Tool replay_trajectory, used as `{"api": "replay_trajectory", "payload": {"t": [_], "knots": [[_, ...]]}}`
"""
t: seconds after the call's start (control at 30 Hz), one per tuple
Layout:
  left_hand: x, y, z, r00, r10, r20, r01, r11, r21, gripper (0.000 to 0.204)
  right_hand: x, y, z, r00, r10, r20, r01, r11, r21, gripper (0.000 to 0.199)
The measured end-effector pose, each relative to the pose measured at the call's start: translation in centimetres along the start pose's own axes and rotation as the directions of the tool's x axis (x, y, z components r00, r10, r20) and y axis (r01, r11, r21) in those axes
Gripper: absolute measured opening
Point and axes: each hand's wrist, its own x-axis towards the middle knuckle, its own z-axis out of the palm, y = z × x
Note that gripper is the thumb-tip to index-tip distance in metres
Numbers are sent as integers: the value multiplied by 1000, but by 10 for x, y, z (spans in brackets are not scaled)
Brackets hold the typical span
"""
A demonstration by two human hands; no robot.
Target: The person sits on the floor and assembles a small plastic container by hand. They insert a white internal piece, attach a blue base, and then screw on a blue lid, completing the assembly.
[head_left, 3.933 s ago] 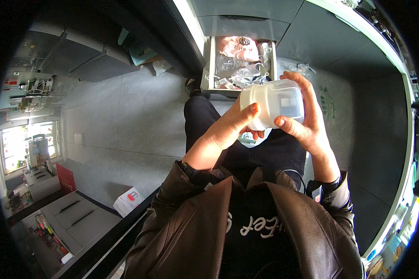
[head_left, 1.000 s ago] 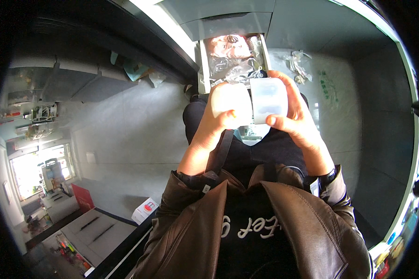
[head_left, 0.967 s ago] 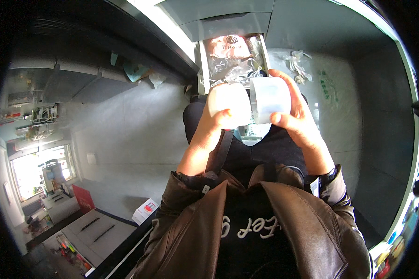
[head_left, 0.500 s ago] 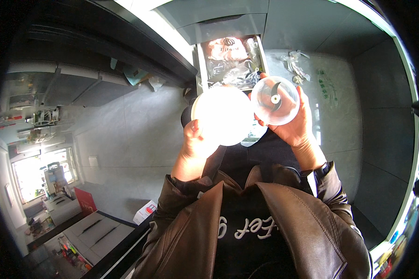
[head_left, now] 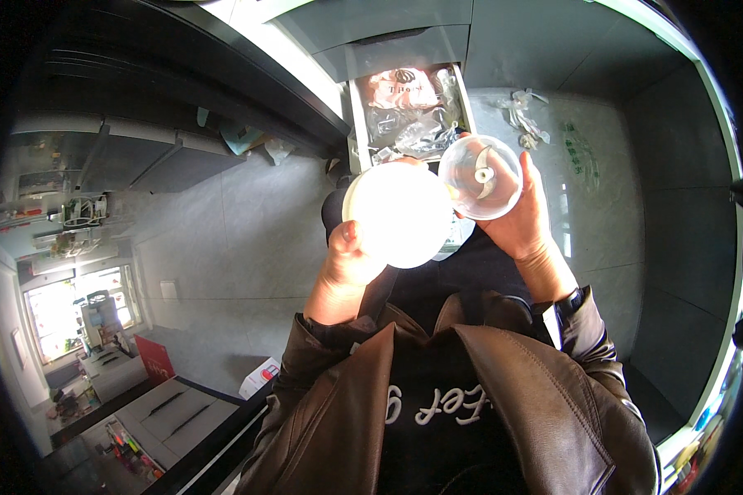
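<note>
White disc is held in the left hand, fingers curled round its edge, thumb on the near side; its face is washed out by glare. Clear cup is gripped in the right hand, hand half curled round it, mouth turned up, curved blade seen inside. The 2 parts are held side by side above the legs; contact between them can't be told. Behind them, the drawer is pulled out, filled with 1 pink bag and clear bags.
</note>
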Motion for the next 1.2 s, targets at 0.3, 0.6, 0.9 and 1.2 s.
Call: {"api": "replay_trajectory", "payload": {"t": [0.3,0.6,0.9,1.2], "knots": [[1,-2,18,990,-87,107,83,996,41,124,-6,-5,18,980,-197,14,181,869,-461,101],[-4,0,15,971,-208,121,201,977,66,121,-8,-6,19,960,-257,108,274,799,-535,95],[0,-1,20,977,-167,129,160,985,66,123,-10,-6,16,968,-251,14,232,866,-442,91],[3,15,-5,993,114,-27,-105,965,241,125,-9,-21,4,950,-310,-40,273,885,-378,90]]}}
